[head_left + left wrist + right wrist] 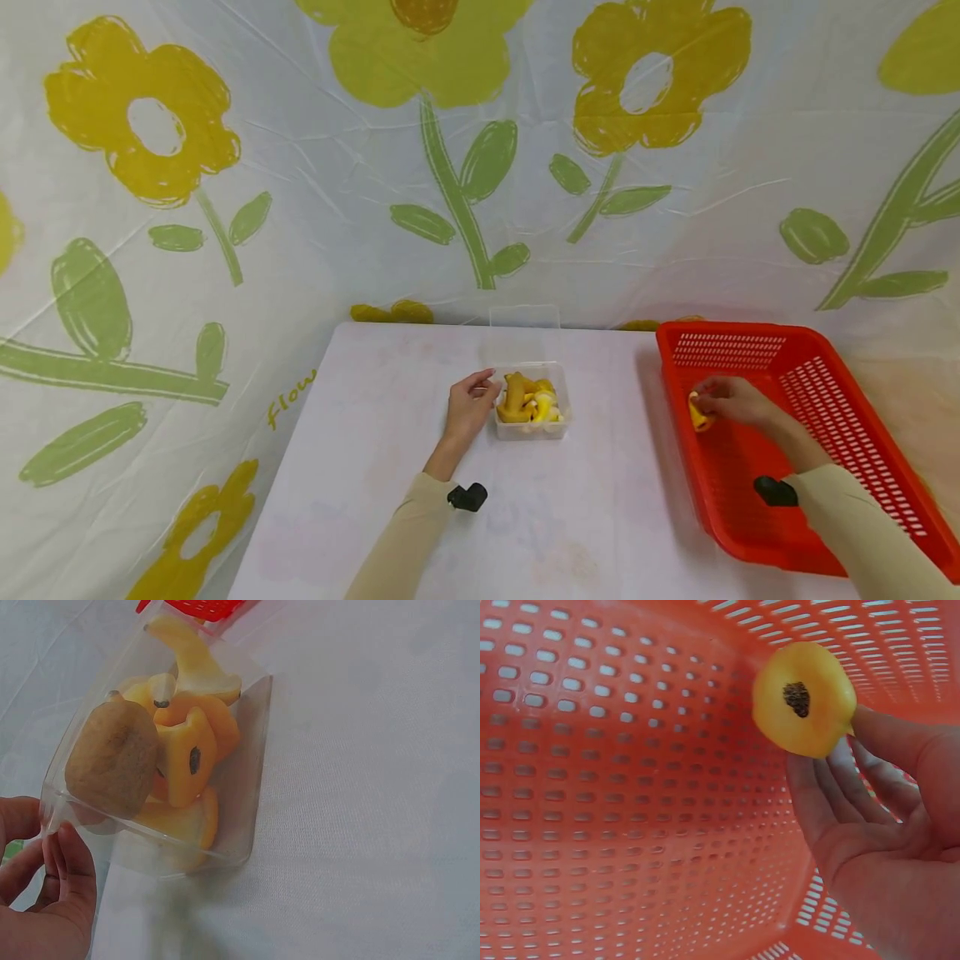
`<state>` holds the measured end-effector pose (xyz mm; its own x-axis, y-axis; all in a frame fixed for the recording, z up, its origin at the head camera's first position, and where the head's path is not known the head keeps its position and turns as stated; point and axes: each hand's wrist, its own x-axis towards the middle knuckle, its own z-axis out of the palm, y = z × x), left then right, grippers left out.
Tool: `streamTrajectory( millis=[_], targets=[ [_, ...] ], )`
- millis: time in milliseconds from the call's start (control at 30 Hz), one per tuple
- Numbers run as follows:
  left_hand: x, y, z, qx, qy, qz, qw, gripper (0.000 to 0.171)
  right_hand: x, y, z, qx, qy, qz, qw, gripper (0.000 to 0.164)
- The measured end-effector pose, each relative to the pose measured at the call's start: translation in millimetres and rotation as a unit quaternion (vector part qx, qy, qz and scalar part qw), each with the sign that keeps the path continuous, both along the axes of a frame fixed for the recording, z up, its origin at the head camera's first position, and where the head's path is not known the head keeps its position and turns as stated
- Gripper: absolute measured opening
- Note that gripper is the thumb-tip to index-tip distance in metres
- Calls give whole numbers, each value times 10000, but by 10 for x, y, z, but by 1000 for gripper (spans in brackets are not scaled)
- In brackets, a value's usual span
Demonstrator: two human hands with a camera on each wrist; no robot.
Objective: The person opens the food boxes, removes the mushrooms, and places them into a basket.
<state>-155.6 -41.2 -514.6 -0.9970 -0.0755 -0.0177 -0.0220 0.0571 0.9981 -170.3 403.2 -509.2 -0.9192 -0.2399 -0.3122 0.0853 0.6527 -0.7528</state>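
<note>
A clear plastic box [531,430] with yellow and brown fruit-like pieces [517,398] in it stands on the table. At its far left corner my left hand [470,407] pinches the wall between thumb and fingertips. The left wrist view shows a blunt brown piece [112,759], a banana-shaped piece [191,660] and a yellow piece with a dark seed patch [182,759] inside. Over in the red basket [750,500], my right hand [738,402] holds a yellow fruit half [806,697] by its edge, cut face with dark centre turned to the wrist camera.
The box's transparent lid [525,333] stands raised behind it. A white table [420,542] carries box and basket, the basket at the right with slotted, raised walls. Behind the table hangs a flower-printed cloth [315,208].
</note>
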Motion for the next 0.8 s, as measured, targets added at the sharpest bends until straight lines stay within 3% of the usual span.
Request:
streamTrajectory(
  millis=[233, 333, 533, 633, 800],
  targets=[
    [43, 32, 13, -107, -94, 90, 9999, 28, -8, 19, -121, 271, -30, 33, 9996, 28],
    [7, 46, -80, -114, -83, 121, 9998, 29, -8, 22, -174, 301, 42, 2, 9995, 29],
    [-122, 54, -411, -89, -64, 227, 9997, 33, 23, 1, -190, 189, -6, -160, 9997, 32],
    [-133, 46, -461, -46, -85, 287, 9995, 33, 55, -16, -167, 156, 37, -206, 9997, 34],
    [-114, 26, -444, 145, -37, 252, 9996, 34, 102, -35, -98, 308, 192, -277, 9990, 35]
  ],
)
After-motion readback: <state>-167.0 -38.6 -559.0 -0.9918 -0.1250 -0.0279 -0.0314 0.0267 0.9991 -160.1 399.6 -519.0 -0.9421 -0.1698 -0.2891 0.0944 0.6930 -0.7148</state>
